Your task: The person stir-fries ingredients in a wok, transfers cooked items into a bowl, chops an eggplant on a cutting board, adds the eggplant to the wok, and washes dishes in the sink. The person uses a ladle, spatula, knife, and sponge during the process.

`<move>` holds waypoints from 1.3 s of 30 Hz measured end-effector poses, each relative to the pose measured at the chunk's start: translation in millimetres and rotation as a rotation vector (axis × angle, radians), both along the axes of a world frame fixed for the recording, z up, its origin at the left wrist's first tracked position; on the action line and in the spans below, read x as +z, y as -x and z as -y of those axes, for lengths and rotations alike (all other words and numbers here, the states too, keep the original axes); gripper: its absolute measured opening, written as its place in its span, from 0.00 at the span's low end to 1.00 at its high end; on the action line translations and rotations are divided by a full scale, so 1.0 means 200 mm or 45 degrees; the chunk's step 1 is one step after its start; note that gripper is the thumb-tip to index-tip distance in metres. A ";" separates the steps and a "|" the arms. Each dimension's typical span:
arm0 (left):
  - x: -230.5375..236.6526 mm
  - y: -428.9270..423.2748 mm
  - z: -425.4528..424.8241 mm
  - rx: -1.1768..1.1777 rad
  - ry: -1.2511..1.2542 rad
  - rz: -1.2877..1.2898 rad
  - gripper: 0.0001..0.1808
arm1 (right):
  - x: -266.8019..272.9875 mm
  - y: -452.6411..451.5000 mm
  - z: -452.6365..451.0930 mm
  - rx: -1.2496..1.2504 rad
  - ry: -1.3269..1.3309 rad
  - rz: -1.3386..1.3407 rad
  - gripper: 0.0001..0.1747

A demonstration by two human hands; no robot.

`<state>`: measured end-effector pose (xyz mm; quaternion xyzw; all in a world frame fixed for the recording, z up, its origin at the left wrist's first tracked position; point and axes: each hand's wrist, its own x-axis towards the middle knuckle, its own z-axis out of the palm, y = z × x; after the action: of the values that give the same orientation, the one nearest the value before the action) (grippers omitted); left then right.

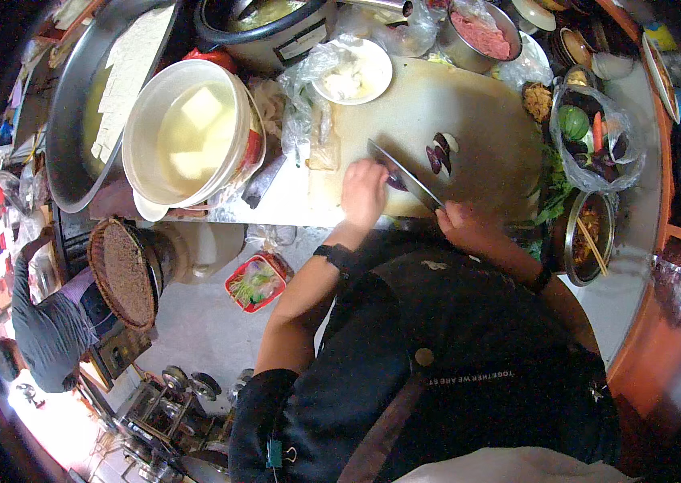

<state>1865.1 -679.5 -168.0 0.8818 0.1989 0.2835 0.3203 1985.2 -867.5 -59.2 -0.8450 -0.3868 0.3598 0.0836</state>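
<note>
My right hand (464,222) grips the handle of a kitchen knife (408,175), its blade slanting away to the upper left over a worn cutting board (491,115). Under the curled fingers of my left hand (366,188) is a dark purple vegetable piece (397,180), probably eggplant, right beside the blade. The fingers hide part of it. Several cut pieces (439,156) with purple skin and white flesh lie in a small pile on the board, beyond the knife.
Left of the board stands a plastic tub (141,139) holding white blocks in liquid. A white plate (381,75), a metal pot of ground meat (482,36), a bag of vegetables (597,175) and a bowl with chopsticks (588,241) surround the board. Another person (54,332) is at far left.
</note>
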 end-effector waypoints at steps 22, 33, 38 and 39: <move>0.14 -0.04 0.00 -0.395 -0.226 -0.212 0.20 | 0.00 -0.13 0.13 -0.369 -0.387 0.029 0.21; 0.18 -0.15 0.06 -0.242 0.236 -0.359 0.16 | -0.07 -0.10 0.22 0.064 -0.127 0.234 0.14; 0.18 -0.17 0.07 -0.210 0.247 -0.336 0.12 | -0.12 -0.06 0.16 -0.009 -0.178 0.153 0.12; 0.19 -0.17 0.07 -0.227 0.262 -0.357 0.15 | -0.12 -0.06 0.16 0.008 -0.269 0.099 0.12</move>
<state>1899.5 -693.2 -130.5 0.8893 0.1906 0.1065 0.4018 1997.1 -900.4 -82.9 -0.8435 -0.4282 0.2842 0.1560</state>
